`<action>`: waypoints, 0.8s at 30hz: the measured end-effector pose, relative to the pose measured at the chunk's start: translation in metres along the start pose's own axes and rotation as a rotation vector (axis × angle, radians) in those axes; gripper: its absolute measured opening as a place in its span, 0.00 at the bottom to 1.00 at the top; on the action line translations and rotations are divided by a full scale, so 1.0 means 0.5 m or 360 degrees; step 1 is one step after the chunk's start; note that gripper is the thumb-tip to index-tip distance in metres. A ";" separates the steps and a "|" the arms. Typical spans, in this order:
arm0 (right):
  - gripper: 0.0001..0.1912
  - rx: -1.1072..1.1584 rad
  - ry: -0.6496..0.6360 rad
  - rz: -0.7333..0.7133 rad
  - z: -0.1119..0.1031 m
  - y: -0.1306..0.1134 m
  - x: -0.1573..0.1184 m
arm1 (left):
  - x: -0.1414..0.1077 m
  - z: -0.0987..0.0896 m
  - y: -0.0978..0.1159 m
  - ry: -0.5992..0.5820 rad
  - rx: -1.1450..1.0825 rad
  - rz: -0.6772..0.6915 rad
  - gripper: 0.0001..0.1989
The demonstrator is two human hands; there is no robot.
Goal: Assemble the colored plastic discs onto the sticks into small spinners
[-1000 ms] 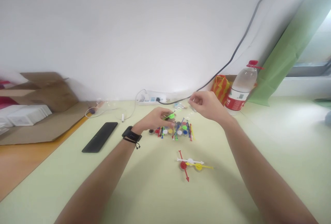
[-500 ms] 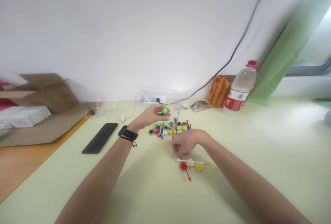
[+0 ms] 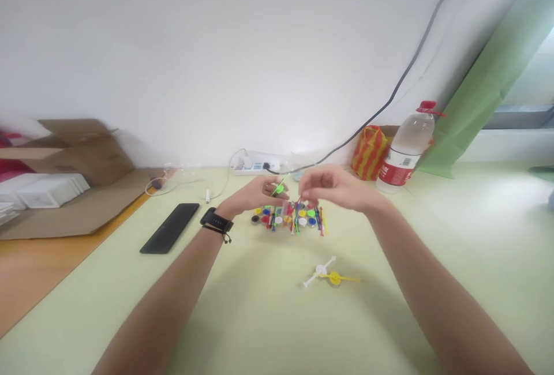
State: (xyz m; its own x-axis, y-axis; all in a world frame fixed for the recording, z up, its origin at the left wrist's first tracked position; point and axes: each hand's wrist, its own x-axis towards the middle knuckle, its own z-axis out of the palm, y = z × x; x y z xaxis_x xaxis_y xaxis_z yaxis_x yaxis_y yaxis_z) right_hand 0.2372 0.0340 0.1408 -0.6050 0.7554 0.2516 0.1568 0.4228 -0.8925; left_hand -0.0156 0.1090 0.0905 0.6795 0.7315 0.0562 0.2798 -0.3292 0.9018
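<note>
While two finished white and yellow spinners point(image 3: 327, 274) lie on the desk point(image 3: 242, 317), the left hand point(image 3: 255, 194) pinches a green piece point(image 3: 279, 188), the right hand point(image 3: 331, 186) a red one, above the unsorted pile point(image 3: 289, 218).

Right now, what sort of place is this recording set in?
Probably a home or office desk against a wall: a power strip, a phone and a water bottle stand around small coloured plastic pieces.

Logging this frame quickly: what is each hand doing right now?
Left hand: closed on a green arrow piece.
Right hand: fingers pinched above the coloured pile, apparently on a red piece, too small to confirm.
</note>
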 end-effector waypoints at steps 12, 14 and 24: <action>0.03 -0.0541 0.1036 -0.0263 -0.066 0.007 -0.029 | -0.002 0.014 0.009 -0.0188 0.0039 -0.0036 0.23; 0.03 -0.0547 0.1097 -0.0329 -0.064 0.012 -0.025 | -0.001 0.014 0.007 -0.0191 0.0041 -0.0025 0.23; 0.04 -0.0767 0.0829 -0.0158 -0.053 0.007 -0.022 | -0.001 0.021 0.013 -0.0184 -0.0033 0.0039 0.22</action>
State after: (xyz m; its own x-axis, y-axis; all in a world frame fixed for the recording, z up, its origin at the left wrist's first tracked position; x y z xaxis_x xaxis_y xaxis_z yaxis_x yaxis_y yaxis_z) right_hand 0.2651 0.0404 0.1448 -0.2021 0.7918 0.5764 0.5205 0.5854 -0.6216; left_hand -0.0069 0.1005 0.0917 0.7599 0.6493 0.0299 0.2488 -0.3331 0.9095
